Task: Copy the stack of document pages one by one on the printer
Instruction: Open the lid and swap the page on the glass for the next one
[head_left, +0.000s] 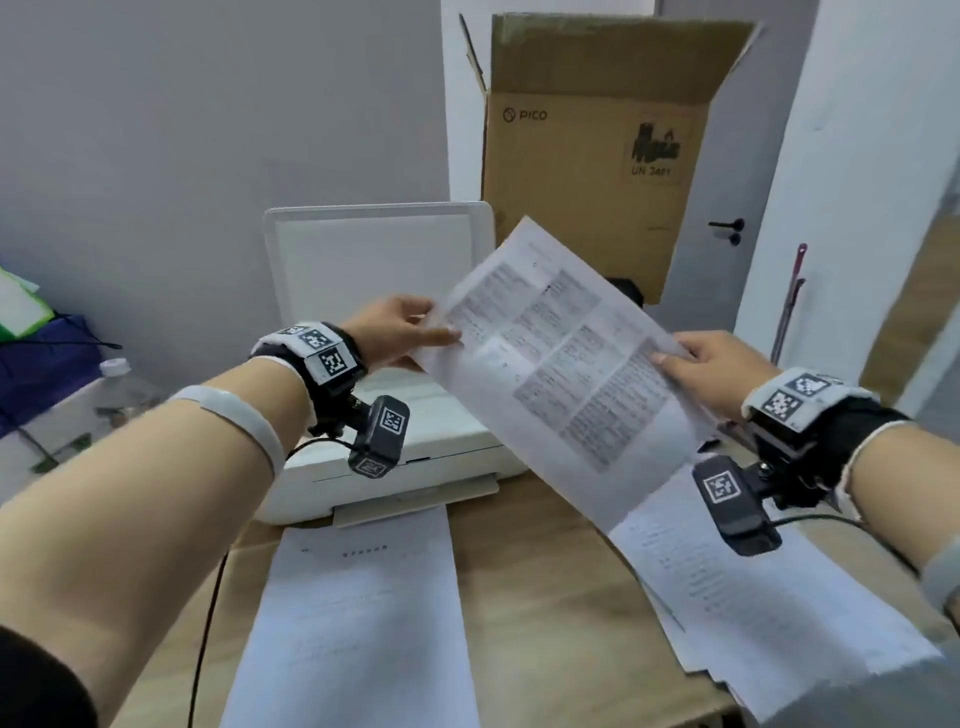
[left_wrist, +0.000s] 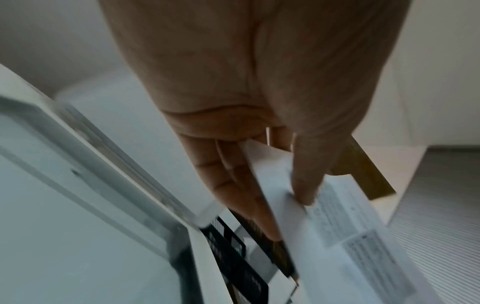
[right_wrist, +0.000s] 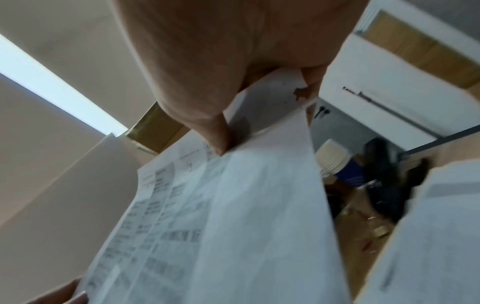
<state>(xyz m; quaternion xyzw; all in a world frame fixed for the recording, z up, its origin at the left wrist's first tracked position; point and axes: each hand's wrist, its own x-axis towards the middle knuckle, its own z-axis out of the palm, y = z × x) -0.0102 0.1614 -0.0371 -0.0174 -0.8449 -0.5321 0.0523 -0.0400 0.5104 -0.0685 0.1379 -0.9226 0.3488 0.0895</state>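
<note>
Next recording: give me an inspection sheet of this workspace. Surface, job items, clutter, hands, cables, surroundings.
Surface: wooden table, papers lying on it.
Job's things: white printer with scanner lid raised; printed page held above it; printed sheet at the output slot; stack of pages on the right.
Clutter: plastic bottle at left; paper cup.
Grippers: left hand and right hand each pinch an edge of the page.
Cables: black cable hangs below the left forearm.
Surroundings: open cardboard box, grey wall, door handle.
</note>
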